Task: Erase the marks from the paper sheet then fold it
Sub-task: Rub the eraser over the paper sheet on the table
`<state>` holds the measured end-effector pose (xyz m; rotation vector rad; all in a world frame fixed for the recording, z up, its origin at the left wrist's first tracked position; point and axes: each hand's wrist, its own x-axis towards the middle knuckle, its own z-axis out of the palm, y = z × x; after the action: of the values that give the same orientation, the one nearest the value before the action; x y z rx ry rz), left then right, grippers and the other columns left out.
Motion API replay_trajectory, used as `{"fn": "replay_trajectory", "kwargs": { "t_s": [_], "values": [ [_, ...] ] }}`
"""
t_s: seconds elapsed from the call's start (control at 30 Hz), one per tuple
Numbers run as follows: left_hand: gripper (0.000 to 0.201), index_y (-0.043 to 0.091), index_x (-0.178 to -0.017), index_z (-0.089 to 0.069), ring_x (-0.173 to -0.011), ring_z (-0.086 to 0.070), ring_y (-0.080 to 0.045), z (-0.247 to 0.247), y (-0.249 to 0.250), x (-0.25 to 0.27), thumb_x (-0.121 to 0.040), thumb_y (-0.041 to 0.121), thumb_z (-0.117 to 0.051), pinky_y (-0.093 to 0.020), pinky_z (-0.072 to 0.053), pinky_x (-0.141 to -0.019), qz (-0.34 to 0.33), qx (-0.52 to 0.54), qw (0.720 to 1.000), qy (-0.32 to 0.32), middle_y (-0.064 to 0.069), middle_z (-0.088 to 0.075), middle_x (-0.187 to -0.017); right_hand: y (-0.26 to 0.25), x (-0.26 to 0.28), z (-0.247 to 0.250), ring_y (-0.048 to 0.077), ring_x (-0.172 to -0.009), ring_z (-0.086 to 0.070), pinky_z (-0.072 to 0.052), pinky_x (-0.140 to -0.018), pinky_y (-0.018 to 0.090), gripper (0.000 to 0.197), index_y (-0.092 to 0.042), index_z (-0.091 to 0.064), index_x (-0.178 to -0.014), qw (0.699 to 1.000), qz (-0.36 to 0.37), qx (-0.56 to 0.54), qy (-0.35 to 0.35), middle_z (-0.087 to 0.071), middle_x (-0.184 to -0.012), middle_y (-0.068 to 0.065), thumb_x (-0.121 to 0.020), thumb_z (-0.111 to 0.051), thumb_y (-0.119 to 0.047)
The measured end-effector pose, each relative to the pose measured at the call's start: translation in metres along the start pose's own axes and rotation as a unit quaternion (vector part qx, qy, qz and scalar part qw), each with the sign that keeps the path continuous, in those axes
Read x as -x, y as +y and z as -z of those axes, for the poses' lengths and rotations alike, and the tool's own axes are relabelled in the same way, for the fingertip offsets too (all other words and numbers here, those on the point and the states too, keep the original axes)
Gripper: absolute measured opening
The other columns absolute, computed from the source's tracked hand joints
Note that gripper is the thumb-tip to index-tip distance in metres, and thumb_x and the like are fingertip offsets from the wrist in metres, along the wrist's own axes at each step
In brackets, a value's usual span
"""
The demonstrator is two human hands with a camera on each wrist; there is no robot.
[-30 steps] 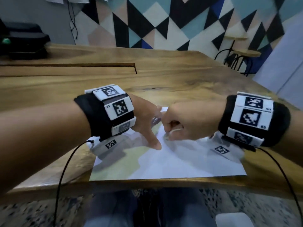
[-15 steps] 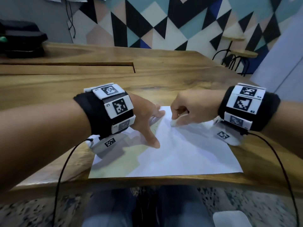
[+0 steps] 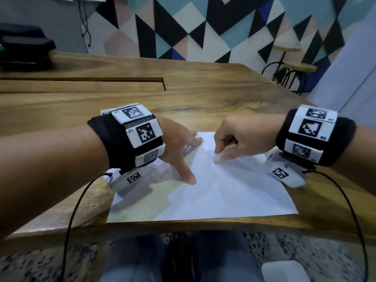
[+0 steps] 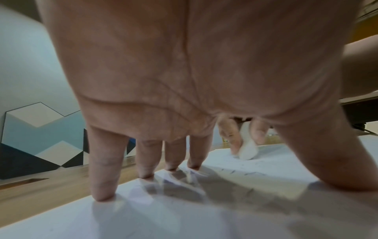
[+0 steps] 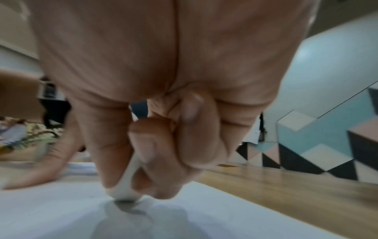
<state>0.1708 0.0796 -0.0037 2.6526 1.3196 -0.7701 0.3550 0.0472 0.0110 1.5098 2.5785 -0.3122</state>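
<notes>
Pinching a white eraser (image 3: 217, 158), right hand (image 3: 242, 137) rubs the paper sheet (image 3: 213, 196) | left hand (image 3: 179, 143) splayed flat, fingertips (image 4: 102, 194) pressing it | wooden table (image 3: 203, 94)

A wooden counter (image 3: 203, 102) carries a white paper sheet (image 3: 213, 196) lying flat at its near edge. A dark, blurred object (image 3: 24, 51) sits at the far left corner.

White paper sheet (image 3: 213, 196) flat, unfolded, on wooden table, faint pencil marks (image 4: 241, 169)
</notes>
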Motion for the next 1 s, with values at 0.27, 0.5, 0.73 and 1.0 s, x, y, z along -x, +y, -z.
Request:
{"fn": "replay_trajectory", "kwargs": {
  "t_s": [0.27, 0.5, 0.73, 1.0],
  "values": [
    [0.118, 0.036, -0.159, -0.002, -0.151, -0.017, -0.016, 0.001, 0.002, 0.001, -0.069, 0.078, -0.064, -0.042, -0.02, -0.12, -0.001, 0.004, 1.0, -0.005, 0.015, 0.0, -0.166, -0.004, -0.006, 0.001, 0.006, -0.063, -0.054, -0.041, -0.057, 0.016, 0.023, -0.021, -0.075, -0.094, 1.0, 0.008, 0.008, 0.005, -0.069, -0.078, -0.007, -0.084, -0.072, -0.041],
    [0.099, 0.027, -0.15, -0.036, -0.127, -0.048, -0.018, -0.004, 0.002, 0.006, -0.068, 0.064, -0.076, -0.026, -0.035, -0.096, -0.016, 0.069, 0.997, 0.039, 0.001, -0.046, -0.148, -0.028, 0.002, -0.01, -0.004, -0.064, -0.053, -0.041, -0.055, 0.01, 0.015, -0.026, -0.071, -0.092, 0.998, 0.059, 0.012, -0.021, -0.066, -0.078, -0.013, -0.087, -0.069, -0.039],
    [0.112, 0.037, -0.159, -0.007, -0.146, -0.031, -0.022, -0.001, 0.002, 0.023, -0.07, 0.084, -0.055, -0.043, -0.032, -0.114, 0.029, -0.032, 0.999, -0.006, 0.008, -0.008, -0.167, -0.004, -0.011, -0.004, 0.016, -0.076, -0.059, -0.045, -0.063, 0.024, 0.025, -0.022, -0.073, -0.096, 0.999, -0.024, 0.025, 0.036, -0.066, -0.084, -0.009, -0.084, -0.071, -0.044],
    [0.118, 0.041, -0.157, -0.001, -0.15, -0.023, -0.018, -0.011, -0.01, 0.028, -0.064, 0.088, -0.055, -0.045, -0.029, -0.116, 0.016, -0.01, 1.0, -0.025, 0.013, 0.002, -0.166, -0.006, -0.009, -0.001, 0.019, -0.082, -0.063, -0.05, -0.071, 0.031, 0.023, -0.023, -0.073, -0.098, 0.999, -0.019, 0.013, 0.034, -0.071, -0.088, -0.001, -0.085, -0.071, -0.041]
  ]
}}
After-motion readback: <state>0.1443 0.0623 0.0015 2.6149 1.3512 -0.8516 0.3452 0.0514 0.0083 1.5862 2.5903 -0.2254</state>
